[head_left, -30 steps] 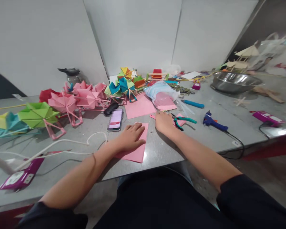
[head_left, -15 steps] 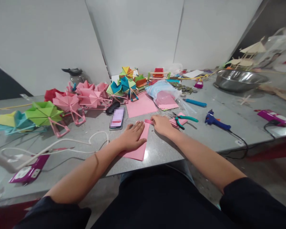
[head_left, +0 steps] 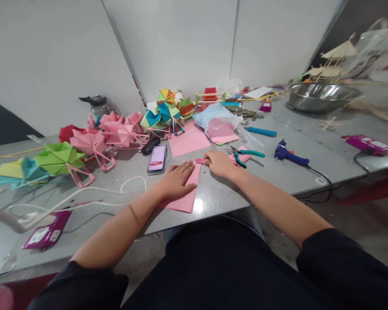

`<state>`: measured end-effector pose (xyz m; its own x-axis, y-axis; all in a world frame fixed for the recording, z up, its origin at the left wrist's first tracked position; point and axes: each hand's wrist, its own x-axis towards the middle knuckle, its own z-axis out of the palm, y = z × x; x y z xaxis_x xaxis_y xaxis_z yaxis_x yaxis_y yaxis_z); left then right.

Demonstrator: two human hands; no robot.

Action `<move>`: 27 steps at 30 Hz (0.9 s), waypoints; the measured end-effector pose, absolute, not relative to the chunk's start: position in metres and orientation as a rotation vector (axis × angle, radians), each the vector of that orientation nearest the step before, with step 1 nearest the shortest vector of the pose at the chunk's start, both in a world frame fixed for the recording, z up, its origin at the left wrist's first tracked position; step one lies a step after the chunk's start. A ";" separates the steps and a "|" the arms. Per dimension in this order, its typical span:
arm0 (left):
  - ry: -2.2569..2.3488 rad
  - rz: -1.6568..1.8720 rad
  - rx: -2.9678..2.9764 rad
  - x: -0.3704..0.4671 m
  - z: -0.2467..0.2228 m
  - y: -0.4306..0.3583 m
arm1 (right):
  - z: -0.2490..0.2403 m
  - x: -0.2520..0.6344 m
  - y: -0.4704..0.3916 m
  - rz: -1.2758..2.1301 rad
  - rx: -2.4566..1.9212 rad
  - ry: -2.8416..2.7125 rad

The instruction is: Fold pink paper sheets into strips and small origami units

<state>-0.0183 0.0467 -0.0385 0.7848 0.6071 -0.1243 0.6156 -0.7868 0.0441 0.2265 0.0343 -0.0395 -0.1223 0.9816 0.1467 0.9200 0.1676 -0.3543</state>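
1. Pink paper (head_left: 186, 204) lies flat on the gray table (head_left: 223, 206), at the near edge and in front of the person; it looks like more than one layer along its near side, though the view is too coarse to be sure.
2. Left hand (head_left: 178, 181) rests palm down across the pink paper, covering much of its left and far part; its fingers lie straight and close together, with the thumb held apart toward the right.
3. Right hand (head_left: 219, 164) is just right of the paper; its thumb and fingers are clamped on a small pink strip (head_left: 199, 161), which pokes out to the left by the paper's far right corner; whether strip and paper touch, I cannot tell.
4. Pliers (head_left: 251, 152) with green handles lie just right of the right hand, over another pink piece (head_left: 244, 150); farther right is a blue glue gun (head_left: 291, 155), its black cord running toward the near edge.
5. Phone (head_left: 157, 158) lies to the left of the paper's far end, with a black case (head_left: 151, 146) just beyond it; a larger pink sheet (head_left: 188, 140) lies on the far side, near a clear plastic bag (head_left: 215, 117).
6. Paper umbrellas (head_left: 89, 141) in pink stand to the far left; a metal bowl (head_left: 321, 99) sits at the far right.
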 end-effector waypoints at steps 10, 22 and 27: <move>1.026 -0.169 2.875 -0.015 -0.040 0.047 | -0.038 0.228 0.035 0.294 -1.797 -2.170; 1.008 -0.261 2.830 -0.016 -0.036 0.050 | -0.041 0.240 0.035 0.391 -1.573 -2.334; 1.012 -0.268 2.814 -0.014 -0.036 0.053 | -0.036 0.233 0.029 0.385 -1.538 -2.395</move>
